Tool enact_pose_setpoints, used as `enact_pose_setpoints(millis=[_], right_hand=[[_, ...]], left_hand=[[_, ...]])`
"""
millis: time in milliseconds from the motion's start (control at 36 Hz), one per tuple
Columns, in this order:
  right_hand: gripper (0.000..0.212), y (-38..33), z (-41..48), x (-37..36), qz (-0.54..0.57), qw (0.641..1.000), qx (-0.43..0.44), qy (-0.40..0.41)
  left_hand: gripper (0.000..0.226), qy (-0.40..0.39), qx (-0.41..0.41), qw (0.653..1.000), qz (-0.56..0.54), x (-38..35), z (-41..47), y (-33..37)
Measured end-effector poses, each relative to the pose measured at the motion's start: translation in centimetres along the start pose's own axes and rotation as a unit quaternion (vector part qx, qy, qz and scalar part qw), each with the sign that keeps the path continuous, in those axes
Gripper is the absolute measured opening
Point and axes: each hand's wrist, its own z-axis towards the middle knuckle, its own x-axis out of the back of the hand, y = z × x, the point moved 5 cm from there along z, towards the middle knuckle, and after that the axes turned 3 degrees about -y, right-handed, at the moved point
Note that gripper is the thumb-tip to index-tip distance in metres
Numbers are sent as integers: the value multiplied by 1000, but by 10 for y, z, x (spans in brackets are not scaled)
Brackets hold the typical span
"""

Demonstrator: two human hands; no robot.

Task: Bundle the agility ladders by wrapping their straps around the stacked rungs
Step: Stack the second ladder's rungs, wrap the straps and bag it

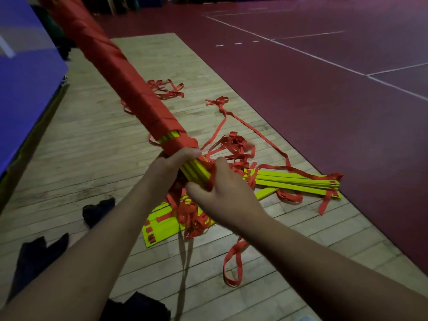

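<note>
Head view
- Bundle: stacked rungs (129, 89) held up off the floor, long axis running from the near hands up and away to the far left; wrapped in red strap along almost the whole length.
- Bare stretch: yellow rung ends (195, 173) at the near end, uncovered, lying directly between the two hands.
- Left hand (172, 165): curled round the bundle at the near edge of the wrap, on the left of the bare stretch.
- Right hand (222, 193): nearer and to the right, fingers and thumb curled over bunched strap at the rung ends; exact pinch hidden by the webbing.
- Loose strap (234, 262): hanging from under the right hand down to a loop on the wooden floor (81, 147), near right.
- Relation that matters: strap fed from the right side, so the right hand better placed to carry it; next turn probably across the long axis, over the bare stretch, towards the left hand.
- Progress: judged close to done for this bundle.
- Risk: wrap likely to slacken if the left hand eases.
- Elsewhere: unwrapped ladder (294, 181) on the floor to the right, tangled with its own straps.
</note>
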Motion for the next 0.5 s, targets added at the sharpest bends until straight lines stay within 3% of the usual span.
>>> enact_pose_setpoints(millis=[139, 250, 306, 389, 500], right_hand=[[42, 7, 6, 15, 216, 953, -59, -204], [28, 5, -8, 8, 291, 888, -83, -346], [36, 7, -11, 3, 305, 879, -87, -355], [35, 5, -12, 0, 307, 900, -63, -302], [24, -4, -11, 7, 290, 928, -29, -234]], left_hand=[[21, -89, -39, 995, -19, 8, -4, 11], [30, -151, -32, 988, -9, 5, -10, 8], [36, -152, -25, 988, -12, 4, -10, 5], [35, -142, -15, 989, -33, 5, -10, 6], [70, -159, 15, 986, -47, 8, -6, 11]])
